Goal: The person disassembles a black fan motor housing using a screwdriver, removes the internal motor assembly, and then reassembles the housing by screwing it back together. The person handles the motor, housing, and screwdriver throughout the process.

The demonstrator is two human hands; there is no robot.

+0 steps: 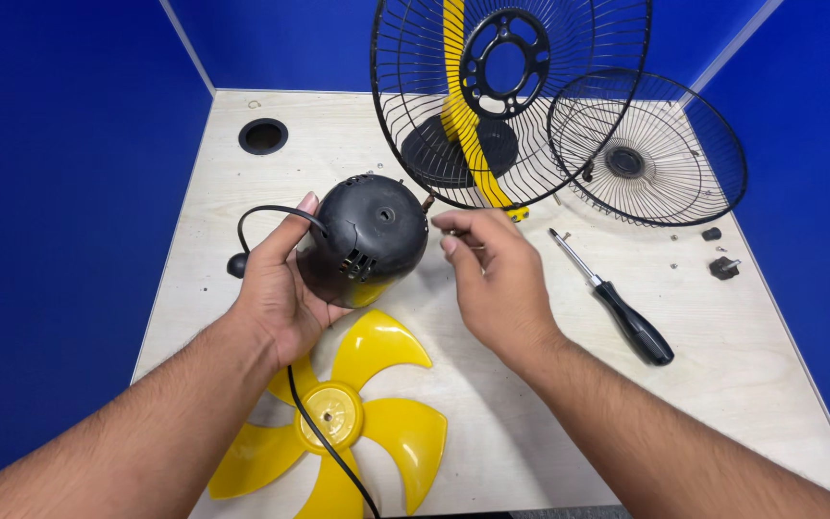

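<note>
Holding the black fan motor housing (369, 235) above the desk (722, 365), my left hand (276, 288) cups it from the left. My right hand (492, 274) pinches something small beside it. Yellow fan blade (357, 413) lies below; screwdriver (617, 303) rests right.

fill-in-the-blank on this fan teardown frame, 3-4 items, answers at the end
1. The left hand holds the black ____ housing.
2. The fan blade near the table's front edge is coloured ____.
3. The screwdriver lies on the table to the ____ of the right hand.
4. The number of wire guards on the table is ____.

Missing words: motor; yellow; right; two
</note>
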